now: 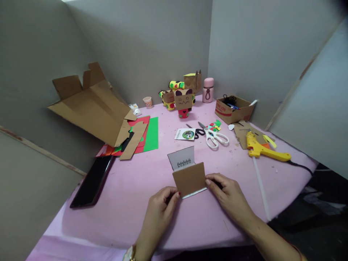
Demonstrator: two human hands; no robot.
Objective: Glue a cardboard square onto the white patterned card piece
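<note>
A small folded piece of cardboard (189,179) stands near the front of the pink-covered table. Its near panel is plain brown, and a greyish-white printed flap (181,159) rises behind it. My left hand (162,204) pinches the lower left corner of the near panel between thumb and fingers. At the right edge, my right hand (228,194) grips the same panel with thumb and index finger. Beyond the cardboard lie a white printed card (185,134), white-handled scissors (213,137) and black-handled scissors (199,132).
A yellow glue gun (265,149) rests on cardboard at right, its cord trailing off the edge. A tablet (94,181) lies at left beside a large cut box (92,105) and coloured sheets (151,134). Cardboard-headed figures (183,103), a pink flask (208,90) and a box (231,113) stand behind.
</note>
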